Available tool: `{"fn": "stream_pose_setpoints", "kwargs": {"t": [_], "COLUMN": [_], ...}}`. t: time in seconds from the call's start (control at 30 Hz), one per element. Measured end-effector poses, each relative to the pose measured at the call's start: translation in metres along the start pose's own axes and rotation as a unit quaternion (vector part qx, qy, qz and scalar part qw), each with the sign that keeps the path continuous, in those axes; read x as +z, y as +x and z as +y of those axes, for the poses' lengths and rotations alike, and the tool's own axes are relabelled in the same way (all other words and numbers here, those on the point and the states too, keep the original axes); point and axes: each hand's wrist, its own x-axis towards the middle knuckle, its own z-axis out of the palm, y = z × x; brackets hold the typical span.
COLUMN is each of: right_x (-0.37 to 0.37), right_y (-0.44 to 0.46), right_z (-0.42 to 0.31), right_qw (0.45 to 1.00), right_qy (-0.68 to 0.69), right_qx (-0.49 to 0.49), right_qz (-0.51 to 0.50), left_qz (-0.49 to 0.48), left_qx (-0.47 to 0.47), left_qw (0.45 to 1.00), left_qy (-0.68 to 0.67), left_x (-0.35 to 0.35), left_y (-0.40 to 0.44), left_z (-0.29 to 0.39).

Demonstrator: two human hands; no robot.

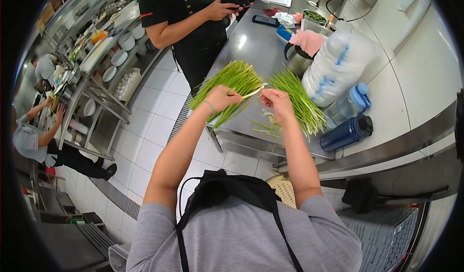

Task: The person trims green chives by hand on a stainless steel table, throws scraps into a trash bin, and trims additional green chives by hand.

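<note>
My left hand [222,99] is closed around a thin scallion [252,93], its pale end pointing right. Close to that end, my right hand [277,105] has its fingertips pinched together; what lies between them is too small to make out. Beneath and behind my left hand lies a large pile of scallions [237,74] at the table's left edge. A second bundle of scallions [300,98] rests to the right, partly behind my right hand. Loose trimmings [265,126] are scattered on the steel table [246,43] between the two piles.
Along the wall stand a roll of plastic bags [338,59], a clear bottle [349,105], a blue bottle [345,132] and a metal jug [298,59] with a pink cloth. A person in black [186,15] holds a device beside the table. Shelves [104,54] with dishes line the left.
</note>
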Motion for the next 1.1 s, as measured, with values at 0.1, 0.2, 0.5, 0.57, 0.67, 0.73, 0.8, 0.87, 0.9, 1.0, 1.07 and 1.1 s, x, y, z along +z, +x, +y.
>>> {"fn": "stream_pose_setpoints", "kwargs": {"t": [0.1,0.2,0.5,0.57,0.67,0.73,0.8,0.87,0.9,1.0,1.07,1.1], "right_x": [-0.006,-0.012,-0.017,-0.013,0.029,0.048,0.055,0.057,0.058,0.063,0.070,0.070], "right_y": [-0.002,0.001,-0.007,-0.004,-0.016,-0.021,-0.020,-0.016,-0.017,-0.021,-0.025,-0.025], "right_z": [0.003,0.010,0.031,0.032,-0.017,-0.031,-0.032,-0.027,-0.024,-0.018,-0.020,-0.021], "right_qw": [0.998,0.997,0.735,0.722,0.992,0.998,0.980,0.979,0.979,0.990,0.995,0.994], "right_qy": [0.046,0.057,-0.677,-0.656,-0.098,0.049,0.196,0.190,0.189,0.116,0.060,0.060], "right_qx": [-0.004,0.001,-0.017,-0.176,-0.052,-0.045,-0.040,-0.062,-0.062,-0.031,-0.023,-0.022], "right_qz": [0.044,0.048,0.040,0.132,0.052,0.015,-0.024,-0.030,-0.030,-0.072,-0.082,-0.083], "left_qz": [0.011,0.018,-0.057,-0.083,-0.123,-0.142,-0.185,-0.182,-0.178,-0.216,-0.205,-0.194], "left_qx": [-0.017,-0.018,-0.121,-0.116,-0.109,-0.110,-0.101,-0.109,-0.117,-0.143,-0.150,-0.157], "left_qw": [1.000,0.999,0.947,0.934,0.923,0.926,0.923,0.921,0.918,0.862,0.883,0.903], "left_qy": [0.011,0.036,-0.291,-0.327,-0.348,-0.333,-0.321,-0.328,-0.334,-0.435,-0.394,-0.351], "left_x": [-0.006,-0.017,-0.036,-0.033,-0.026,-0.018,-0.012,-0.005,-0.003,-0.003,0.001,0.003], "left_y": [-0.015,-0.021,-0.039,-0.040,-0.036,-0.035,-0.033,-0.033,-0.033,-0.030,-0.029,-0.028], "left_z": [0.007,-0.004,-0.012,-0.010,-0.007,-0.001,0.002,0.005,0.007,0.005,0.008,0.010]}}
